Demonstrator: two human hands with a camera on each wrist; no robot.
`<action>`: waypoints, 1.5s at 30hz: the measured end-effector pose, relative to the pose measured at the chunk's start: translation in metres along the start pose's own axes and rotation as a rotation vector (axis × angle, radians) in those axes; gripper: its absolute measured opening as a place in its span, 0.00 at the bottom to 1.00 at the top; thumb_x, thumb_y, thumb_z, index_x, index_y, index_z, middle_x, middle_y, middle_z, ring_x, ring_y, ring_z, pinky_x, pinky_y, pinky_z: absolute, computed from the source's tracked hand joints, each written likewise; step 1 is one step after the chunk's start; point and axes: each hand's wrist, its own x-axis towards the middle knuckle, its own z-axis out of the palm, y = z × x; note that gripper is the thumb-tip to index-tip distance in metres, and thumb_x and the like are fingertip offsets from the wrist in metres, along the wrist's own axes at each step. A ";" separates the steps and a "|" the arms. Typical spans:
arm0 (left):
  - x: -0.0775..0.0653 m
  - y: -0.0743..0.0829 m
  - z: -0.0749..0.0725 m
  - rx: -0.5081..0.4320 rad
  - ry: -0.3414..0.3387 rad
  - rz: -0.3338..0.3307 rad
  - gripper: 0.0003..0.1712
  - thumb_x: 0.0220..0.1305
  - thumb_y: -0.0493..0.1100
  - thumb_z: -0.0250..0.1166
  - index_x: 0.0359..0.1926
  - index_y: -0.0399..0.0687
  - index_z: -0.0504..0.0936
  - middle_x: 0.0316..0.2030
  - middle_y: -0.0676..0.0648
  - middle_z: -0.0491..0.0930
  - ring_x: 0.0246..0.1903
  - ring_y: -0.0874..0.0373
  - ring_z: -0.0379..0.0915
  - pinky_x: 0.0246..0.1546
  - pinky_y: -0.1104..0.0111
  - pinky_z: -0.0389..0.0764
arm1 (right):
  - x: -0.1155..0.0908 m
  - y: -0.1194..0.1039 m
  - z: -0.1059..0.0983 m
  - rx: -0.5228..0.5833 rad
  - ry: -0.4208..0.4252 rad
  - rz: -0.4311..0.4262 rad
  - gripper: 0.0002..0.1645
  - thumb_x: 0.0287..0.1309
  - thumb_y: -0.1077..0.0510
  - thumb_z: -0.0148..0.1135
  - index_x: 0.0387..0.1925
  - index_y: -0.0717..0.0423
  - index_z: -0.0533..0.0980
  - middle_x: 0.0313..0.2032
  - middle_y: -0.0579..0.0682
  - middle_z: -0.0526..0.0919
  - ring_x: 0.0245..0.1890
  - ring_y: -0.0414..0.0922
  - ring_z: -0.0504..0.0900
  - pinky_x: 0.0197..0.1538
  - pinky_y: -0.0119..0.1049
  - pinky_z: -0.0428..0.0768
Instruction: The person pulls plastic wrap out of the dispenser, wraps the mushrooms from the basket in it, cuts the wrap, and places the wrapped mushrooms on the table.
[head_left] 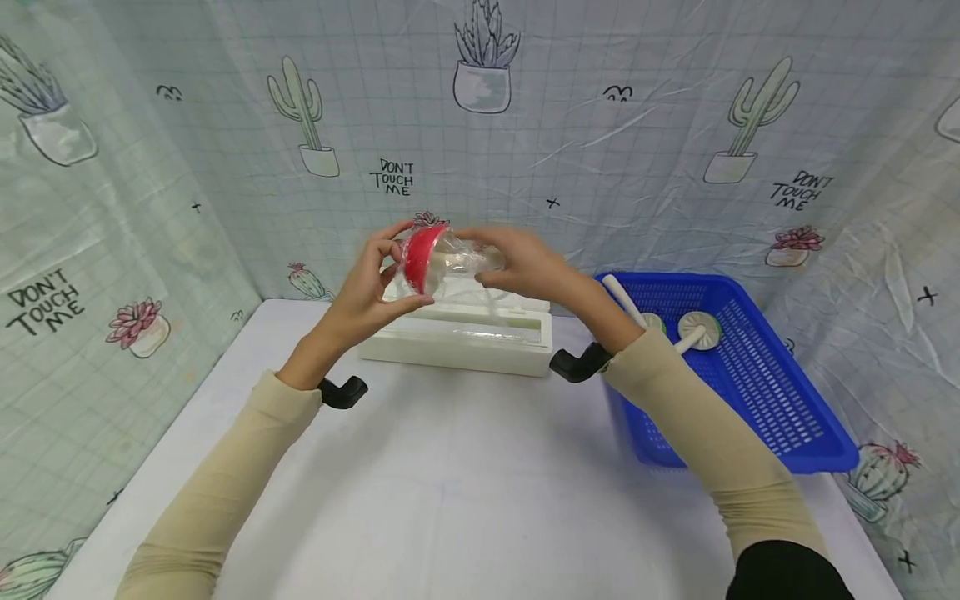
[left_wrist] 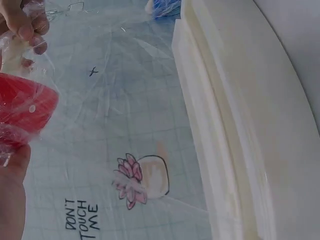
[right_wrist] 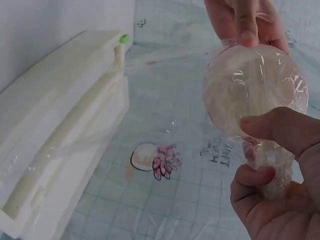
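Observation:
Both hands hold up a red and whitish thing (head_left: pixel 422 258) with a round head and a narrower end, wrapped in clear plastic film. The left hand (head_left: pixel 371 279) grips the red head, thumb below and fingers above. On the narrower, film-covered end the right hand (head_left: pixel 521 262) has its fingers curled, and its thumb lies against the pale round face in the right wrist view. A strip of clear film (right_wrist: pixel 80 146) stretches from the wrapped thing to a long white cling film dispenser box (head_left: pixel 457 351) below and behind the hands. What lies under the film is partly hidden.
To the right stands a blue plastic basket (head_left: pixel 813 433) holding white-handled things with round heads (head_left: pixel 699 330), partly behind the right arm. A white cloth covers the table (head_left: pixel 450 500). Close behind and at the sides hangs a cactus-print curtain (head_left: pixel 555 150).

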 end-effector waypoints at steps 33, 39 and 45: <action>0.012 -0.006 -0.026 -0.295 -0.192 -0.601 0.33 0.78 0.57 0.53 0.78 0.60 0.56 0.50 0.46 0.72 0.32 0.62 0.72 0.32 0.74 0.77 | -0.007 0.005 0.002 -0.134 0.091 -0.143 0.34 0.69 0.71 0.50 0.74 0.51 0.63 0.67 0.60 0.70 0.38 0.50 0.73 0.40 0.40 0.75; -0.013 -0.016 -0.027 -0.296 -0.282 -0.637 0.34 0.78 0.59 0.51 0.79 0.58 0.57 0.49 0.48 0.74 0.36 0.63 0.74 0.37 0.75 0.79 | -0.016 0.005 0.023 -0.112 0.057 -0.137 0.28 0.71 0.70 0.51 0.69 0.55 0.69 0.59 0.60 0.74 0.40 0.50 0.73 0.41 0.40 0.76; -0.041 -0.023 -0.026 -0.223 -0.459 -0.577 0.51 0.68 0.39 0.69 0.81 0.59 0.48 0.69 0.41 0.63 0.60 0.50 0.74 0.53 0.66 0.81 | -0.022 0.008 0.042 -0.075 0.059 -0.141 0.26 0.70 0.70 0.51 0.67 0.58 0.71 0.58 0.61 0.76 0.38 0.50 0.74 0.40 0.40 0.76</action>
